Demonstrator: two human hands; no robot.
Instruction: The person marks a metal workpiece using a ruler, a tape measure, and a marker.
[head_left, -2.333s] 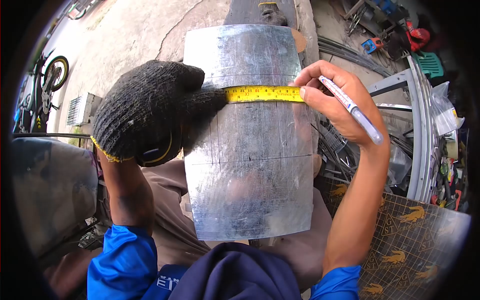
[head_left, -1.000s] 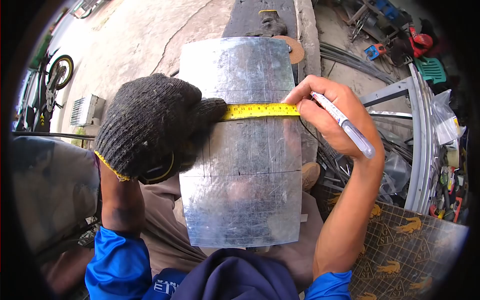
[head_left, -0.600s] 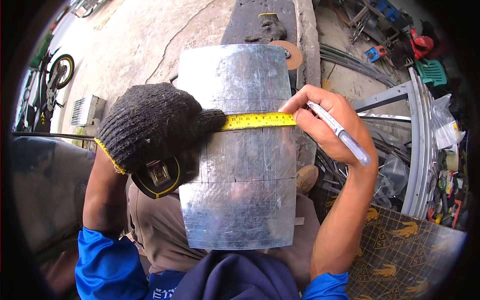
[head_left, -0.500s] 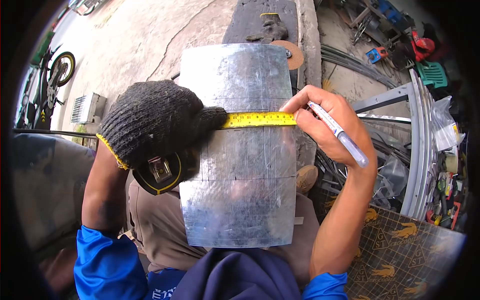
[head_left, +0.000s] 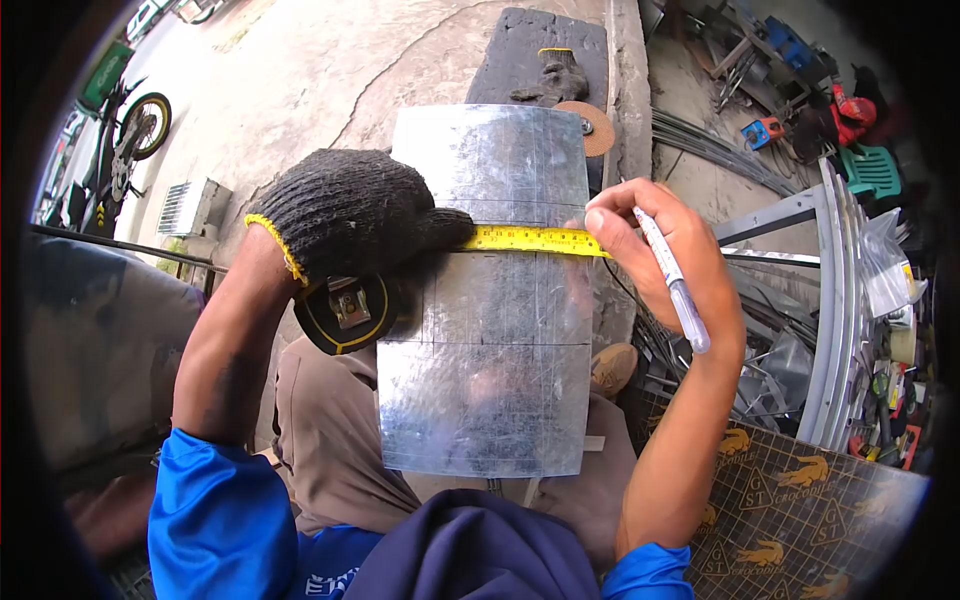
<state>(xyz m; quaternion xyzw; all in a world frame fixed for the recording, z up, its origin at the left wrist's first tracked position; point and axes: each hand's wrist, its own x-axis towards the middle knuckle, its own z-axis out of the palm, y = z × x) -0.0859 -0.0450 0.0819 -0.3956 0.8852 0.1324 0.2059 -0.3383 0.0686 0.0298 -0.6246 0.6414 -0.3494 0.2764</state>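
A shiny metal sheet [head_left: 480, 400] with thin drawn lines lies above my lap. Across its width runs the yellow blade of a tape measure [head_left: 540, 239]. In a black knit glove, my left hand [head_left: 350, 215] is closed on the tape at the sheet's left edge, thumb along the blade; the black tape case hangs below the palm. My bare right hand [head_left: 675, 260] is at the right edge, its thumb and index finger by the blade's end. A white marker pen [head_left: 668, 270] rests in that hand, slanting down toward the wrist.
Beyond the sheet are a dark board [head_left: 510, 50], a spare glove [head_left: 562, 75] and a brown round disc [head_left: 590, 130]. Grey metal frames [head_left: 835, 300] and loose rods [head_left: 720, 145] lie to the right. A printed panel [head_left: 780, 510] is at lower right; a motorcycle [head_left: 125, 150] stands far left.
The view has shifted slightly, so the sheet and left hand appear further right. My right thumb and index finger have spread a little at the blade's end. The tape still spans the sheet.
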